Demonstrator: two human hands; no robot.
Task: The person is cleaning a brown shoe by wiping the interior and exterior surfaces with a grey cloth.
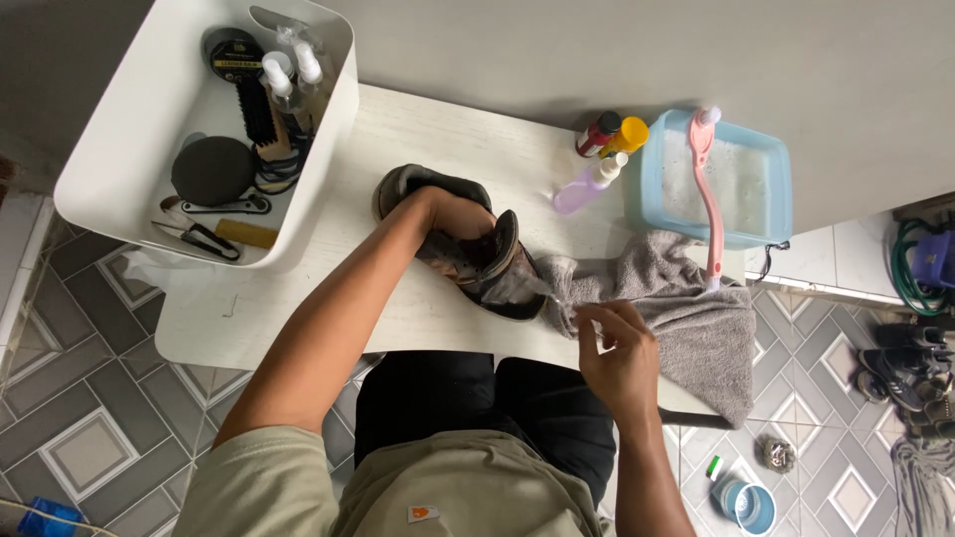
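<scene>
Shoe (502,273): dark, worn; laid on its side on white table (428,328), toe end toward grey towel, approx. centre of tabletop.
L hand (460,221): pushed into shoe opening; fingers hidden inside, so grip can't be told. Shoe is steadied by it.
R hand (619,350): held just above table's near edge; thumb and forefinger pinched shut on edge of towel, other fingers loosely curled.
Towel (696,318): grey, crumpled, spread from shoe's toe to R; touching shoe; far end draped over table edge.
Basin (771,164): light blue, rectangular, at table's far R corner, soapy water seen inside.
Brush (704,189): pink, long-handled, laid across basin, tip down on towel.
Bottles (602,159): lilac, red, yellow; grouped just L of basin.
Caddy (129,169): white bin at table's L end; brush, tins, spray bottles, scissors kept inside.
</scene>
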